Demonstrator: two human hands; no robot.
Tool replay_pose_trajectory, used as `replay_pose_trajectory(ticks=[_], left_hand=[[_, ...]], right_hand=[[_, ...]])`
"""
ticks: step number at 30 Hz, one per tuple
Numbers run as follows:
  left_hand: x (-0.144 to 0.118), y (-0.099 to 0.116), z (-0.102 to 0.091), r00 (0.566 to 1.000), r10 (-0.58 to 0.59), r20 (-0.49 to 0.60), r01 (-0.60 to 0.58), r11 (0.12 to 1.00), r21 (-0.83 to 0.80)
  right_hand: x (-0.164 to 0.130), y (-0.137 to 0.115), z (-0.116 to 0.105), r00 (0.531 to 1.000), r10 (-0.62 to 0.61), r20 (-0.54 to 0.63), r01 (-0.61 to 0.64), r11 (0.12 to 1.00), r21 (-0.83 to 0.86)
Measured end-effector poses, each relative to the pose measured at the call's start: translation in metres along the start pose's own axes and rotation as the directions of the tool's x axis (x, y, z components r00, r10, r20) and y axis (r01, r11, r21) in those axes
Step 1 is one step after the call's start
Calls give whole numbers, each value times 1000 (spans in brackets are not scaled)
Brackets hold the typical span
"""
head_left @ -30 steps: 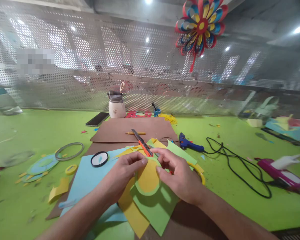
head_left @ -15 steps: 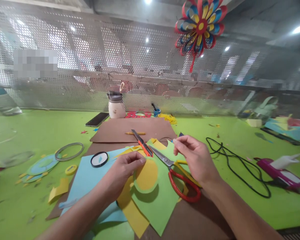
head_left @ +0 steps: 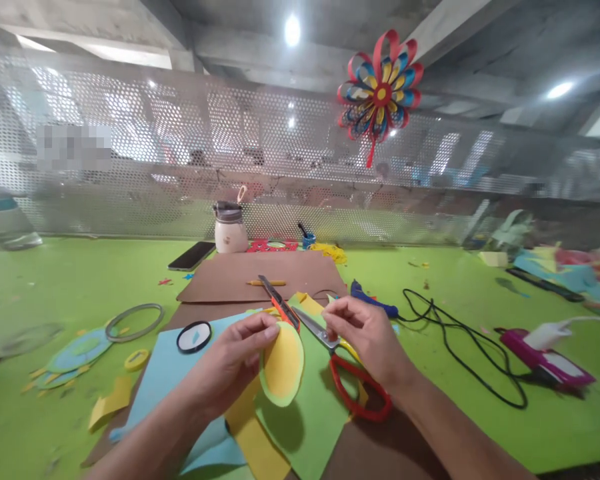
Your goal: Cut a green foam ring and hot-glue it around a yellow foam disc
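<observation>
My left hand (head_left: 245, 350) pinches the top edge of an oval paper cutout (head_left: 283, 367), yellow with a green rim, above a green paper sheet (head_left: 313, 413). Thumb and fingertips of my right hand (head_left: 365, 333) are drawn together just right of it; whatever they hold, if anything, is too small to make out. Beneath that hand lie scissors (head_left: 356, 393) with red and yellow handles, partly hidden by it. An orange utility knife (head_left: 283, 310) rests between the hands, beyond the oval. Yellow paper (head_left: 255, 427) and blue paper (head_left: 165, 367) lie under my left arm.
Brown cardboard (head_left: 265, 270) carries a pencil (head_left: 267, 283). Around it on the green table are a blue glue gun (head_left: 375, 300), black cable (head_left: 447, 337), power strip (head_left: 545, 360), tape ring (head_left: 194, 338), metal ring (head_left: 135, 323), phone (head_left: 191, 256) and lidded cup (head_left: 231, 233). A paper flower (head_left: 381, 97) hangs above.
The view has tipped upward slightly. My left hand has turned the oval cutout more on edge. My right hand has come left, closer to it, uncovering the glue gun behind.
</observation>
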State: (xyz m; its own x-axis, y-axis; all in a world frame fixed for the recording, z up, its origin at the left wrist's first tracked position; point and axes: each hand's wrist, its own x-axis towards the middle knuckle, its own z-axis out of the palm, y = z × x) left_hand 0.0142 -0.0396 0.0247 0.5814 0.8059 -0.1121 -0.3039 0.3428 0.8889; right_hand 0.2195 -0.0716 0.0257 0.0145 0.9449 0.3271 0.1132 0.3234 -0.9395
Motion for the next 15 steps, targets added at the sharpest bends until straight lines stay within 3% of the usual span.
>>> replay_pose_trajectory(ticks=[5,9,15], left_hand=[[0,-4,-2,988,95,120,-92,995,-28],[1,-4,-2,969,172,176,-177,984,14],[1,-4,-2,969,177,172,-182,983,15]], right_hand=[[-9,-4,4,992,-11,124,17,999,-43],[-18,-11,4,979,-88,185,110,987,-116],[-20,-15,3,974,-219,61,227,952,-208]])
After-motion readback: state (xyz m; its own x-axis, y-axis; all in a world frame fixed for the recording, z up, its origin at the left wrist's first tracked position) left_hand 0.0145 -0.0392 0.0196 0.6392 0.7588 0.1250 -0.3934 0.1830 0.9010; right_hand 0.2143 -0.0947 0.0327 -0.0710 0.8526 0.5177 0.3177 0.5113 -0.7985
